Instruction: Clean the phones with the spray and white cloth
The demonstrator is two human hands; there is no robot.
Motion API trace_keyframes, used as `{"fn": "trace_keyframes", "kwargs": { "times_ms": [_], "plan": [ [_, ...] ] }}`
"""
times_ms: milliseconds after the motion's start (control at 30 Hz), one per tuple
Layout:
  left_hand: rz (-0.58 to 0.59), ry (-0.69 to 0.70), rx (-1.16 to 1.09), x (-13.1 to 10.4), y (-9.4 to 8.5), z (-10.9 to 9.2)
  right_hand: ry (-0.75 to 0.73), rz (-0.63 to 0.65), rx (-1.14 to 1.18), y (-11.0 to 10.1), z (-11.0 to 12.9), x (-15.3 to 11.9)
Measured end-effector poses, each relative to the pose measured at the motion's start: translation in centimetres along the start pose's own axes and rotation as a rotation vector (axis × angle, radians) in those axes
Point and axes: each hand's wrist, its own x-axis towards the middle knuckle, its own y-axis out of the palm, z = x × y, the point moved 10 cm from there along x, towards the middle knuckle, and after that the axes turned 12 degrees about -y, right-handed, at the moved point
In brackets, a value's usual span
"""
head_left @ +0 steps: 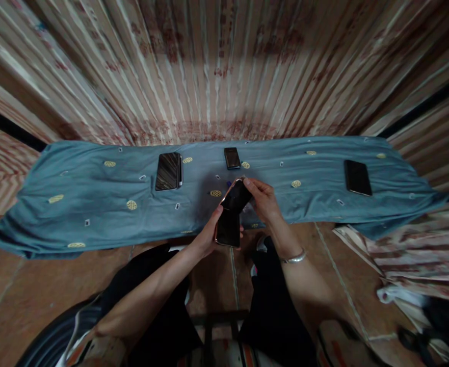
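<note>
Between my hands is a dark, glossy folding phone [229,228], unfolded into two halves that meet at an angle. My left hand [210,232] is wrapped around the lower half, its thumb lying by the hinge on the left edge. At the upper right corner, my right hand [261,196] pinches the top half between thumb and fingers. The phone's screen looks black. It is held above the front part of the cloth-covered table [105,224]. A small dark blue item [229,183] shows just behind the phone, too small to name.
A thick folded device [167,172] with a striped reflection lies left on the cloth. A small square dark device [232,158] sits at the back middle, and a black phone [358,177] at the right. Pleated curtains [224,76] hang behind the table.
</note>
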Motion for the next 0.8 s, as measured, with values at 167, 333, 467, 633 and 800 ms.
{"fn": "trace_keyframes", "kwargs": {
  "times_ms": [167,333,467,633,800],
  "plan": [
    [0.07,-0.007,-0.013,0.0,0.6,0.4,0.048,-0.034,0.034,0.0,-0.4,0.1],
    [0.081,-0.023,0.003,0.0,0.7,1.1,0.133,-0.027,0.055,0.3,-1.3,0.1],
    [0.071,-0.023,0.022,-0.3,0.9,1.5,0.159,-0.017,0.074,0.5,-1.7,0.0],
    [0.086,-0.046,-0.041,-0.7,1.1,1.6,0.176,-0.026,0.077,0.6,-2.1,0.0],
    [0.169,-0.068,-0.071,-0.9,1.6,2.0,0.22,-0.049,0.086,0.7,-2.7,-0.2]
  ]
}}
